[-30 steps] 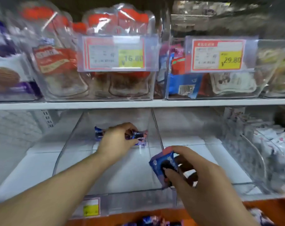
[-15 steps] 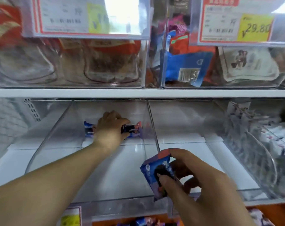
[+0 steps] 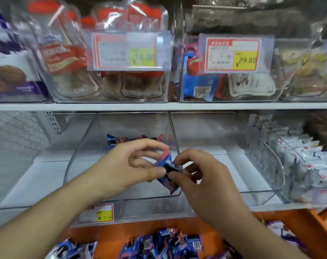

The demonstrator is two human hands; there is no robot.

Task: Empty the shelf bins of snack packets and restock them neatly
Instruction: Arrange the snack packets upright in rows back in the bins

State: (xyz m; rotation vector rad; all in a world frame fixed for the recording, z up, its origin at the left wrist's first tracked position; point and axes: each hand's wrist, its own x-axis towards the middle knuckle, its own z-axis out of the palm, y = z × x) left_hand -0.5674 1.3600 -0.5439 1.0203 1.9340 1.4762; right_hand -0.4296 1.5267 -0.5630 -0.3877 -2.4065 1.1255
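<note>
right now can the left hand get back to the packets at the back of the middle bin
Probably yes: the left hand pinches the blue packet with the right hand, but the clear bin stands open-topped before the back packets.

Upper-shelf price tags read 16.80 on the left tag [image 3: 127,51] and 29.80 on the right tag [image 3: 233,54].

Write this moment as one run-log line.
phase: restocking | right hand: pinches blue packet | left hand: pinches same packet | clear bin: packets at back

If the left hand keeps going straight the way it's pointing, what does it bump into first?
Probably the blue snack packet that both hands pinch; the left hand points right, toward the right hand just beyond it. Depth is hard to judge.
</note>
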